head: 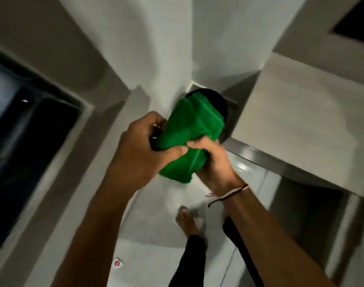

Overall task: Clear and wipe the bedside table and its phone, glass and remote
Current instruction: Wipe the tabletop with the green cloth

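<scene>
A green cloth (192, 125) is bunched between both hands, held in the air over the floor. My left hand (138, 151) is closed around a small dark object (153, 140), and the cloth covers most of it. I cannot tell whether it is the remote or the phone. My right hand (215, 162) grips the lower part of the cloth from the right and presses it against that object. The light bedside table top (301, 121) lies to the right of the hands. No glass is in view.
A black round thing (217, 98) sits in the wall corner behind the cloth. A dark window (21, 125) fills the left side. My bare foot (185, 219) stands on the pale tiled floor, and a small paper scrap (117, 264) lies near it.
</scene>
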The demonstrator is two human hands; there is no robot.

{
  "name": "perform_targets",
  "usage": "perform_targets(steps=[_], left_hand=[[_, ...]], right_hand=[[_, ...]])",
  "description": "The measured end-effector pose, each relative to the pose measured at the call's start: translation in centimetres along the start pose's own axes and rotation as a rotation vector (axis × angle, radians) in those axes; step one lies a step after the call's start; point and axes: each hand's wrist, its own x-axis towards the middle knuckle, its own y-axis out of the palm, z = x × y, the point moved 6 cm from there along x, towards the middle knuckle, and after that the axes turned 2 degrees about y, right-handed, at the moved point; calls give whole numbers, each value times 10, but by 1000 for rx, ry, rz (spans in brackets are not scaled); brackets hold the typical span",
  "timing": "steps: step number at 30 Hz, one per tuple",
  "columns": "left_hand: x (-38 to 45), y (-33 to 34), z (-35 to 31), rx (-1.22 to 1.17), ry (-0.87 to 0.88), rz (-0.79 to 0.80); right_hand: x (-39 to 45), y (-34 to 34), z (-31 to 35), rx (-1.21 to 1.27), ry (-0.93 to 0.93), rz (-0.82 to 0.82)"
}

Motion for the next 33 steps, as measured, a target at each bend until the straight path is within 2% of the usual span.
perform_targets(steps=[2,4,7,9,11,13,14,16,18,20,23,25,30,33], left_hand=[[15,62,-6,-93,43,135],[25,128,-11,-122,96,218],[37,216,-15,46,217,272],[44,263,-14,244,329,256],[57,295,-16,411,452,153],[81,329,-20,559,571,56],[95,335,-19,639,603,2],[120,345,-9,782,590,-45],[135,358,6,857,553,21],[144,367,20,893,577,106],[161,365,38,930,669,183],[171,359,49,922,730,182],[207,337,69,957,807,144],[229,316,77,983,805,143]], right_hand=[[-17,-49,16,90,22,-50],[-41,-108,33,144,48,-182],[-72,-190,56,149,66,-416],[-99,-245,84,109,-43,-589],[-137,-305,127,-147,-245,-850],[-183,-366,171,-701,-411,-1156],[-196,-388,182,-1000,-407,-1259],[-202,-431,185,-1358,-243,-1258],[-200,-463,172,-1601,-84,-1166],[-199,-478,155,-1744,-13,-1162],[-186,-471,142,-1734,-43,-1271],[-162,-453,126,-1711,-43,-1268],[-34,-349,65,-1772,-103,-964],[32,-301,51,-1766,-106,-980]])
